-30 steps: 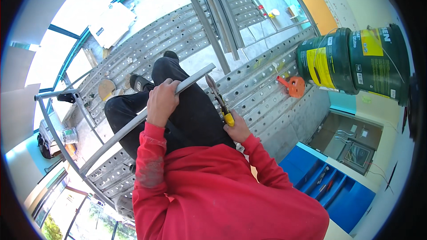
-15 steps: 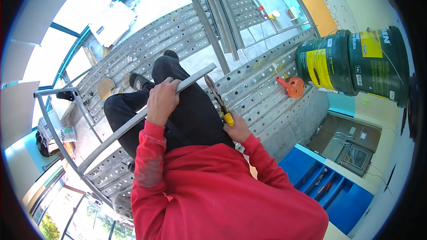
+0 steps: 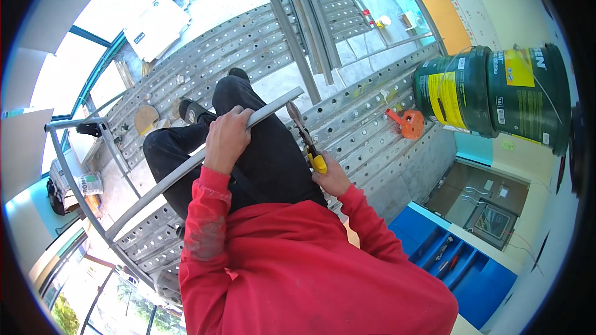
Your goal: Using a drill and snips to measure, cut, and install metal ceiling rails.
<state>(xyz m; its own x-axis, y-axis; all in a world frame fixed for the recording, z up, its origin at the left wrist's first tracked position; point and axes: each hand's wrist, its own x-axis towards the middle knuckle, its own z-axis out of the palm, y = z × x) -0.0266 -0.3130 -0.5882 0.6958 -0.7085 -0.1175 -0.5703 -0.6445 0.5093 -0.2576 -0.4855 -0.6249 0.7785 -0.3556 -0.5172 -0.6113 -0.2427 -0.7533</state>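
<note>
My left hand (image 3: 228,139) is closed around a grey metal profile (image 3: 276,107) that slants across my lap. Its cut end points to the far right, past my knee. In line with the lower left part runs a grey scaffold rail (image 3: 146,201); I cannot tell where profile and rail part. My right hand (image 3: 333,175) grips a pair of tin snips (image 3: 302,131) by the yellow handles. The dark-jointed metal jaws point up, just beside the end of the profile and apart from it.
I sit on perforated scaffold planks (image 3: 347,111). An orange plastic piece (image 3: 410,124) lies to the right, near two green buckets (image 3: 456,90). More long grey profiles (image 3: 307,18) lean ahead. A blue tray (image 3: 459,260) with tools stands lower right. A white box (image 3: 158,28) lies far left.
The view has shifted very slightly. Both hands hold the same things in nearly the same places; the snips have turned a little.
</note>
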